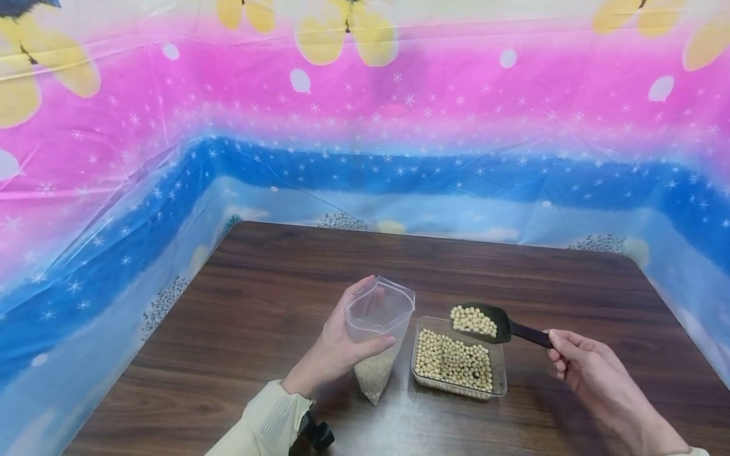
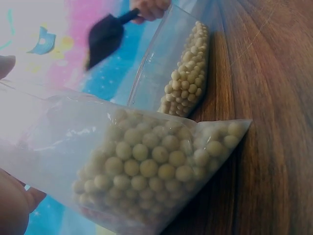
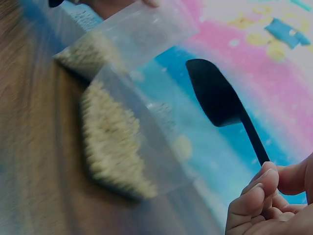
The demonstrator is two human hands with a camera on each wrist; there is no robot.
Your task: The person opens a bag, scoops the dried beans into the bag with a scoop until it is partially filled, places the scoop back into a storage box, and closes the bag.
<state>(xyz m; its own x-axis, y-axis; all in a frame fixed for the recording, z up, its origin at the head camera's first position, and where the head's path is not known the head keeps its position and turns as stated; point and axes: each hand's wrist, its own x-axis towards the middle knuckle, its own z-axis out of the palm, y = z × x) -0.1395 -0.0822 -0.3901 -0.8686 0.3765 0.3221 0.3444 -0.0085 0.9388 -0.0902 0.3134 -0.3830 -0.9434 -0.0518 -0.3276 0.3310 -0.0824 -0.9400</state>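
Note:
My left hand [image 1: 336,345] grips a clear zip bag [image 1: 379,310] round its upper part, its mouth spread wide. Pale round soybeans [image 2: 146,161] fill the bag's lower part, and its bottom corner points down close over the table. With thumb and fingers my right hand [image 1: 595,373] pinches the end handle of a black scoop [image 1: 502,323]. A heap of soybeans [image 1: 473,320] lies in the scoop, which hovers above the back right of a clear rectangular container [image 1: 499,380]. More soybeans [image 1: 453,361] cover that container's floor. The scoop's underside shows dark in the right wrist view.
A dark brown wooden table [image 1: 228,329] carries the container, just right of the bag. Behind and beside the table hangs a pink and blue patterned cloth [image 1: 365,126]. A black strap device [image 1: 316,432] sits at my left wrist.

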